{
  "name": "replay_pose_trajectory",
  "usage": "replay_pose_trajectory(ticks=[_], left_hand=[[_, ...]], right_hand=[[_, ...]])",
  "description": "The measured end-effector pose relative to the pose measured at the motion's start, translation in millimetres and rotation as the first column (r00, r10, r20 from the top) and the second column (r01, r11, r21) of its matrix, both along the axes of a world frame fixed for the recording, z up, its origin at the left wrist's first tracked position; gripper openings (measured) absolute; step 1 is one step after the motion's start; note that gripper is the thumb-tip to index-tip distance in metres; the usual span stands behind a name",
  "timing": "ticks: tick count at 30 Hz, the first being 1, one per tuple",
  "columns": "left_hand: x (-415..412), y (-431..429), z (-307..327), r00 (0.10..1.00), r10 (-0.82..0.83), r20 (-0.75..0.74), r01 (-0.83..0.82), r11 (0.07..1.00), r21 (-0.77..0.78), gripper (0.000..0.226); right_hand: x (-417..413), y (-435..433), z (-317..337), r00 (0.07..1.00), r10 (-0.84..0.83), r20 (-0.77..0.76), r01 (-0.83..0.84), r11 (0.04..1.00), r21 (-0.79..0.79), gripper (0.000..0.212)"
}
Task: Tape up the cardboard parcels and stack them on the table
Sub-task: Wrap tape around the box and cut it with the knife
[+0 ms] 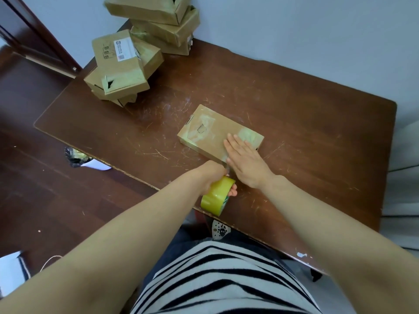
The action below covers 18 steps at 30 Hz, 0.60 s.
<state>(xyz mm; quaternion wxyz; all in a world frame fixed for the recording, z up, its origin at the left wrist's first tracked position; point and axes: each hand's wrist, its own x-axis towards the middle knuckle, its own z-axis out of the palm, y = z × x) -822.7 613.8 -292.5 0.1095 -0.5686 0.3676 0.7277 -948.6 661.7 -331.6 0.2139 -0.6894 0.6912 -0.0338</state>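
A: Tape roll point(216, 197) gripped in the left hand point(213, 175), at the near table point(317, 132) edge?
B: Yes. The right hand point(244, 162) lies flat, fingers straight, pressing down on the parcel point(210, 130) mid-table. Taping step, likely; next the tape needs cutting, then stacking by the far piles point(127, 69).

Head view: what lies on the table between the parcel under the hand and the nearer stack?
Only bare, scratched table between parcel and stack; the head view shows nothing there.

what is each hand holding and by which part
The left hand grips the yellow tape roll around its outer rim. The right hand holds nothing: it presses flat on the top of the cardboard parcel.
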Motion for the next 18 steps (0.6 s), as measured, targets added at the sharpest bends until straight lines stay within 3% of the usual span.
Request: replay_pose_trajectory(ticks=[4, 9, 13, 18], left_hand=[[11.6, 8.0, -3.3, 0.962, -0.25, 0.106, 0.256, 0.965, -0.05, 0.037], [20.3, -13.8, 4.8, 0.992, -0.116, 0.059, 0.125, 0.972, -0.199, 0.024], [21.5, -23.9, 14.0, 0.997, -0.072, -0.003, 0.07, 0.984, -0.166, 0.029], [22.2, -25.3, 19.6, 1.0, -0.03, -0.004, 0.029, 0.988, -0.15, 0.024]], right_hand=[[1.6, 1.9, -6.0, 0.997, 0.038, -0.063, -0.038, 0.999, -0.002, 0.054], [0.2, 0.8, -5.3, 0.996, -0.013, -0.089, 0.011, 1.0, -0.024, 0.07], [6.5, 7.2, -14.3, 0.965, 0.02, -0.261, -0.048, 0.994, -0.1, 0.07], [12.7, 7.2, -13.7, 0.956, 0.009, -0.292, -0.036, 0.995, -0.088, 0.068]])
